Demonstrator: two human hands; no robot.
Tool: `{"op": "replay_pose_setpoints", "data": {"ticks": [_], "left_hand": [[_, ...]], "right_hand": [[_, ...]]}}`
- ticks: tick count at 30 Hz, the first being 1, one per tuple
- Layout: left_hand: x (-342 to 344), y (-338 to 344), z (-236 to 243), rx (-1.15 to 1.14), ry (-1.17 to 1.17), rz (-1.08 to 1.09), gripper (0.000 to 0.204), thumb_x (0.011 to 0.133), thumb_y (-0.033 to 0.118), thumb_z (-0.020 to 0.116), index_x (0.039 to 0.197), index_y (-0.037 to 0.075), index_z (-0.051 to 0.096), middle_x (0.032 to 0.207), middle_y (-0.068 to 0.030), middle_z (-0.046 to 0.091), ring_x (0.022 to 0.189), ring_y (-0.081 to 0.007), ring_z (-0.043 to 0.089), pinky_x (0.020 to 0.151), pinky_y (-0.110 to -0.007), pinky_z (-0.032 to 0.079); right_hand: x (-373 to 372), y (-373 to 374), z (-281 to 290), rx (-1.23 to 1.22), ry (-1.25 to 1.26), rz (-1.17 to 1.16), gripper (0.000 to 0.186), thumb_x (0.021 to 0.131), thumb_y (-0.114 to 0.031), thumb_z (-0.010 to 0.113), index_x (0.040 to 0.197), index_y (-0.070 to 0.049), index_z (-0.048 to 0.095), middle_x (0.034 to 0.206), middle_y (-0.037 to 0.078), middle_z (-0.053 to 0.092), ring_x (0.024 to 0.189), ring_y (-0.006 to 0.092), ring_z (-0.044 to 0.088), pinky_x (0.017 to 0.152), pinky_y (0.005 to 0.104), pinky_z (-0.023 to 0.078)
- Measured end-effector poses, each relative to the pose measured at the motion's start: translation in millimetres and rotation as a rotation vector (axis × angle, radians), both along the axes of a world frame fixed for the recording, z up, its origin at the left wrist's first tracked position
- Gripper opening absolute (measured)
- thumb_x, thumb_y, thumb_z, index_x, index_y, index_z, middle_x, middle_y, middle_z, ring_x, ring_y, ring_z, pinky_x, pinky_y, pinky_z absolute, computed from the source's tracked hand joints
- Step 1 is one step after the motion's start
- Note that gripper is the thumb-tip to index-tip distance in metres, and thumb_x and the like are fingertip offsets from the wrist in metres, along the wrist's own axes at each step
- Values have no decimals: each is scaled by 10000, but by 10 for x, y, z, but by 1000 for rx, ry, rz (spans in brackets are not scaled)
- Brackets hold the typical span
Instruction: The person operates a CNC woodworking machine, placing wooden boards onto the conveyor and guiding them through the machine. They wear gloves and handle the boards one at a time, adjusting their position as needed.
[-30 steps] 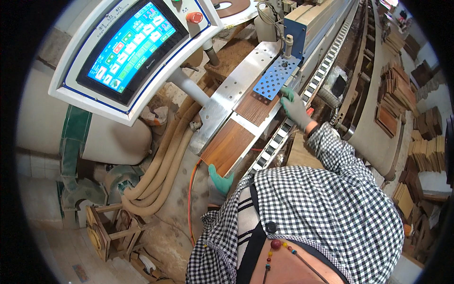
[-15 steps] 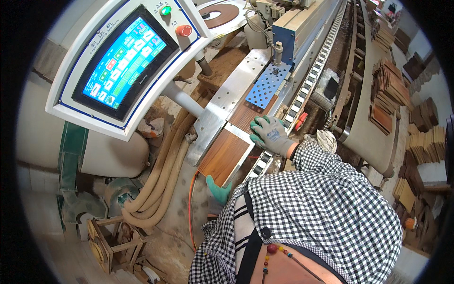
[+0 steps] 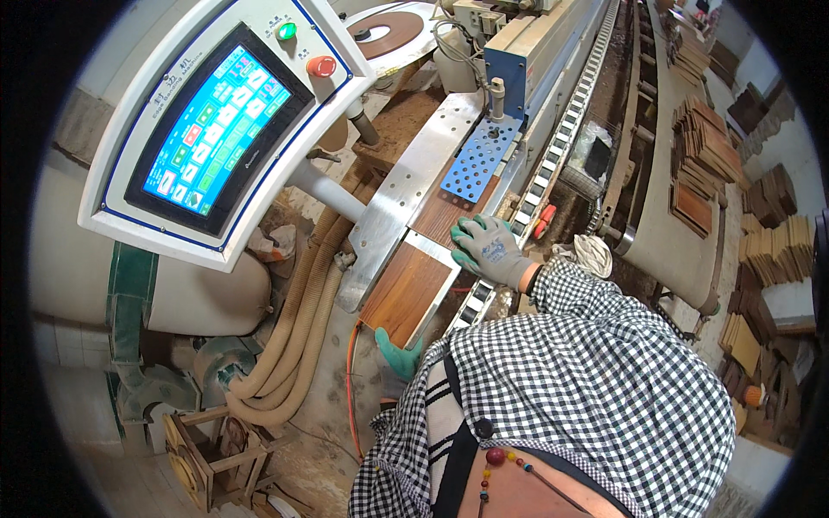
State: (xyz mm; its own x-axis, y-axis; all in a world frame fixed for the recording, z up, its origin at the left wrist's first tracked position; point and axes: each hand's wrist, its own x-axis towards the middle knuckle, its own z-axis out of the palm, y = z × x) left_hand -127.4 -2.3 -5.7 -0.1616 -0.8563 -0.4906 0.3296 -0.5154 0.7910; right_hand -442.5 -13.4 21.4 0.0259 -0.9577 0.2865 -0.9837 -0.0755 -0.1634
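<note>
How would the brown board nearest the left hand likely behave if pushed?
The brown board looks stiff: it lies flat with straight edges. Being broad and thin, it seems unlikely to roll or tip. It would probably slide fairly easily along the smooth-looking metal plate beside it.

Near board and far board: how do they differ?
Far board is darker brown; near board is more orange. Far board sits partly under the blue perforated plate; near board lies clear of it. Right hand is at the far board, left hand at the near board's closest end. Both lie flat, wood-grained.
</note>
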Motion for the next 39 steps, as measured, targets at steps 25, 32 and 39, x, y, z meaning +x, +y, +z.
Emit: {"op": "replay_pose_setpoints", "data": {"ticks": [25,32,39], "left_hand": [[55,44,-68,38,4,33,660,848,173,816,1353,-66,465,1320,-200,602,1150,-302,632,958,-416,534],[59,67,-83,42,9,42,676,844,171,817,1361,-68,454,1326,-202,593,1157,-304,626,962,-419,532],[55,79,-106,42,19,42,691,840,169,819,1370,-69,443,1333,-203,584,1164,-306,620,967,-422,530]], "right_hand": [[-520,-184,52,69,164,-103,372,945,-373,642,1254,-170,690,1345,86,610,1264,321,542,1099,443,396],[-1033,-380,25,64,197,-203,350,991,-402,597,1230,-177,718,1378,61,623,1236,305,563,1062,418,421],[-1502,-615,12,101,195,-377,369,1045,-421,525,1246,-176,713,1439,63,604,1237,327,580,1021,453,450]]}}
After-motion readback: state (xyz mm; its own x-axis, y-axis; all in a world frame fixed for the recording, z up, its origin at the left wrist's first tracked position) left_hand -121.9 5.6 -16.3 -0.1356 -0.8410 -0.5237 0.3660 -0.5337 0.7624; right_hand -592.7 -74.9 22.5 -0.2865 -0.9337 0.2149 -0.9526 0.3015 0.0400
